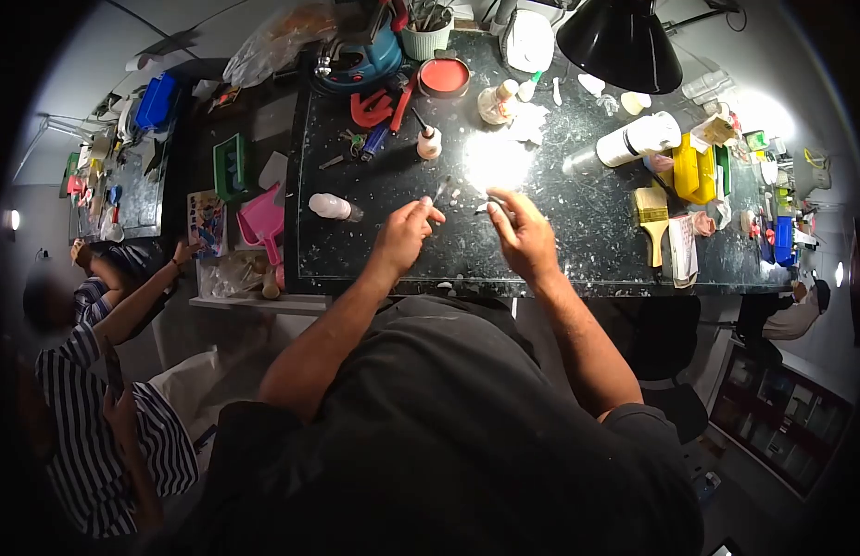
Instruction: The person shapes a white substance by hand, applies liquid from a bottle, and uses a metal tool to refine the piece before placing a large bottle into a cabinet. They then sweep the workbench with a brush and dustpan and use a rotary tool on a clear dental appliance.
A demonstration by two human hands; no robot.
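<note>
Both hands are over the dark, speckled workbench (374,255) near its front edge. My left hand (404,236) is closed with thumb and fingers pinched together; a thin pale sliver (441,191) shows just beyond its fingertips. My right hand (523,236) pinches too, and a small thin dark piece (483,209) sticks out toward the left; I cannot tell its kind. Tiny light bits (455,196) lie on the bench between the hands. Behind my left hand stands a white dropper bottle (429,144) with a dark tip. To its left, a small clear bottle (330,206) lies on its side.
A black lamp (620,46) overhangs the back right. A wide paintbrush (652,222), a white bottle (638,139) and a yellow bin (694,171) stand or lie at right. At back are red pliers (402,107), keys (354,141) and a round red tin (444,76). People sit at left.
</note>
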